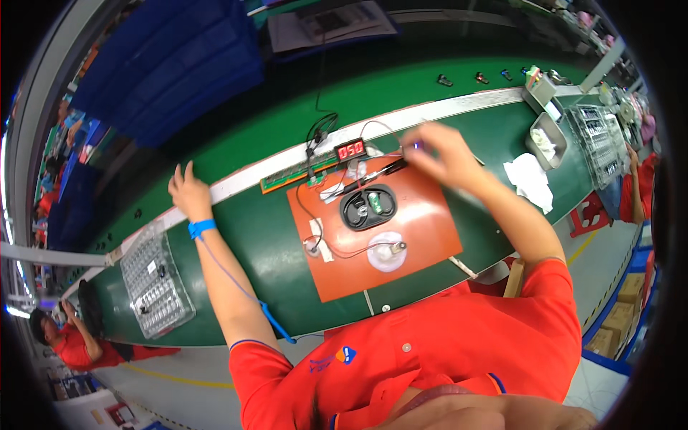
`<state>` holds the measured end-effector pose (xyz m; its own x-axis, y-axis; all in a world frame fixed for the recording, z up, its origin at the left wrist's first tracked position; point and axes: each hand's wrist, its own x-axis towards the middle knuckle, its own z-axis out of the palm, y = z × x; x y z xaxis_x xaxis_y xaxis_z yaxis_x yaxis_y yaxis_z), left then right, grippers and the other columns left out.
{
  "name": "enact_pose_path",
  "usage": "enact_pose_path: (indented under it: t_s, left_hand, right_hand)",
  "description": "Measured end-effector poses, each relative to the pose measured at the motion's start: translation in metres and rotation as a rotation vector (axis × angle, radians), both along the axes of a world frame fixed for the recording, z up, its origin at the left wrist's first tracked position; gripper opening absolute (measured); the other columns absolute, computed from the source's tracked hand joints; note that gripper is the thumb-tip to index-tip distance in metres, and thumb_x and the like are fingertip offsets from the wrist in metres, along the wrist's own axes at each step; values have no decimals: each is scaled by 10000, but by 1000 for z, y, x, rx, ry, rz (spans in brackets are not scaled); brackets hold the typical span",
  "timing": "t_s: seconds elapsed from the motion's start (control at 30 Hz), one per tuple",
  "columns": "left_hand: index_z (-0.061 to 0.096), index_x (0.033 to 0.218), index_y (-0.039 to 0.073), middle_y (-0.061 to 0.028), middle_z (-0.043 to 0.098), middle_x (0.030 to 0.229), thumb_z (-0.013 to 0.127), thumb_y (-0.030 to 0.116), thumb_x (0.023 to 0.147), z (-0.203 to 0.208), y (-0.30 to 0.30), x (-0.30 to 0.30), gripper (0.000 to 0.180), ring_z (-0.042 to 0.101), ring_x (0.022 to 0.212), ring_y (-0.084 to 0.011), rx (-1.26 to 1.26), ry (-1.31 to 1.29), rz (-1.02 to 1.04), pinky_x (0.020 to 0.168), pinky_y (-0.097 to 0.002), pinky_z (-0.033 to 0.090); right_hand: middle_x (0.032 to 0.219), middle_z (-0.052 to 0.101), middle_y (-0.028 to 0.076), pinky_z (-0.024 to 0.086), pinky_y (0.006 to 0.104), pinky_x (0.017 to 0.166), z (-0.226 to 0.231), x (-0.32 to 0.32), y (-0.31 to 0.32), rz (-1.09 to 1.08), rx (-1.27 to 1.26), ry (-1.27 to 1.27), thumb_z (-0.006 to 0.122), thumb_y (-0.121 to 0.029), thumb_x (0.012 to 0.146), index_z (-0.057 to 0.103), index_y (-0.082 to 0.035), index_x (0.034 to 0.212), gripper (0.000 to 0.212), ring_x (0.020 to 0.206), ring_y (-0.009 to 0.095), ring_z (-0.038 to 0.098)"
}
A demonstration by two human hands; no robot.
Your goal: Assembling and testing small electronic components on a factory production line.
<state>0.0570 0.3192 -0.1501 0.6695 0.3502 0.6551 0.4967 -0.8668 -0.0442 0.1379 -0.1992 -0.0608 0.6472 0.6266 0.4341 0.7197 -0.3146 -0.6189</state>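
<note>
My left hand (190, 193) reaches out to the white rail along the far side of the bench, its fingers apart and nothing in them; a blue wrist strap (201, 228) with a cord circles its wrist. My right hand (446, 156) is above the far right corner of the orange mat (423, 236), fingers closed around a small piece showing a blue light (418, 145), its kind mostly hidden. Between the hands, a black earphone case (368, 207) lies on the mat, with dark curved shapes and a green part in its hollows. Tweezers or a pen-like tool (373, 176) lies behind it.
A red digital display (350, 150) and a long green circuit strip (294, 174) stand at the mat's far edge, with loose cables. A white round pad (387, 251) is nearer me. Clear trays (156, 279) sit left; a metal bin (547, 141) and white cloth (529, 180) right.
</note>
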Motion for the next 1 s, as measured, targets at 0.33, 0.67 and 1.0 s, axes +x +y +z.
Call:
enact_pose_path:
  t_s: [0.33,0.67,1.0]
  left_hand:
    - [667,1174,71,-183,665,1153,531,-7,834,-2,8,4,374,612,1057,-387,-211,42,-84,897,-451,515]
    - [606,1233,47,-129,718,1089,641,39,903,80,-96,26,332,690,959,-179,-1041,-280,-628,813,-287,533]
    - [656,1074,50,-89,717,884,689,34,835,107,-250,-12,242,674,787,-145,-1251,372,-1050,669,-294,524]
  right_hand:
    - [896,643,122,506,391,746,-22,84,8,-383,-47,-186,718,-200,829,643,-37,1011,256,840,313,635]
    - [962,619,84,450,389,848,-4,-57,38,78,-140,-155,796,-204,740,639,-81,1024,346,939,285,590]
    - [935,628,80,490,369,799,-5,-80,28,96,63,298,757,-71,765,625,-35,1010,280,878,280,617]
